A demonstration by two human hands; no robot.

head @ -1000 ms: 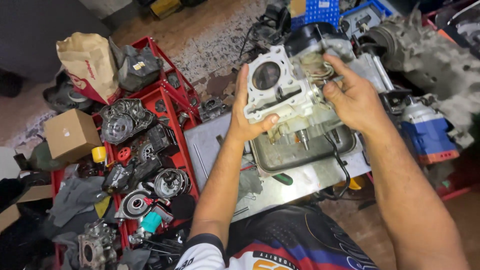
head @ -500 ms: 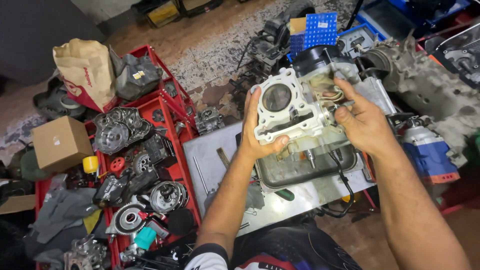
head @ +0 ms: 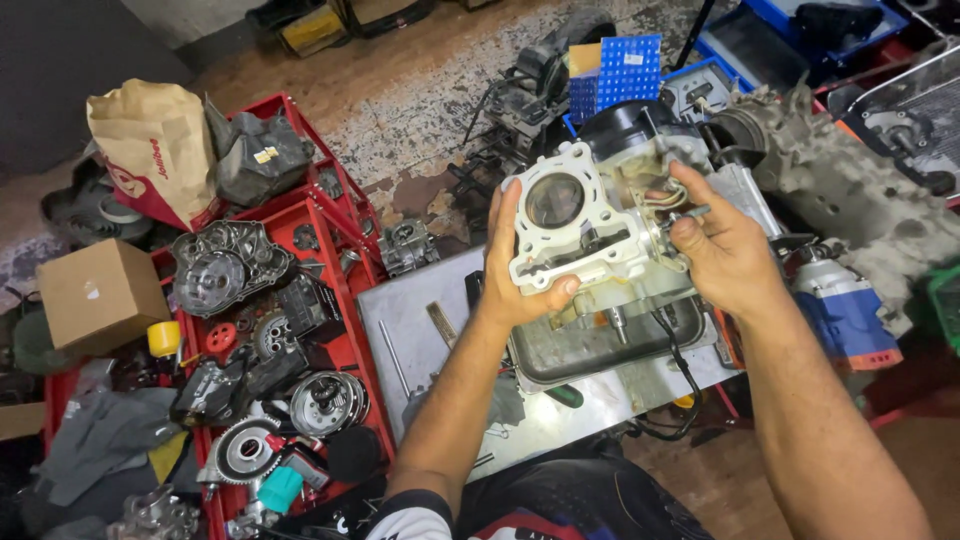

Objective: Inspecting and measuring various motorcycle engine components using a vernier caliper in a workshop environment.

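A pale metal engine cylinder block (head: 585,215) with a round bore is held up in front of me with both hands. My left hand (head: 520,270) grips its left side and lower edge, thumb across the bottom. My right hand (head: 722,250) clasps its right side, fingers curled over the finned edge. The block hangs above a shallow metal tray (head: 600,345) that rests on a steel sheet (head: 420,320).
Red crates (head: 330,260) at left hold clutch parts, covers and gears. A cardboard box (head: 100,295), a paper bag (head: 150,140) and rags lie further left. An engine case (head: 850,190) and a blue canister (head: 845,315) sit at right. Blue bins (head: 620,70) stand behind.
Both hands kept hold of the cylinder block and tilted it slightly, bore turned more toward me. My view shifted a little, so the crates sit further right in frame.
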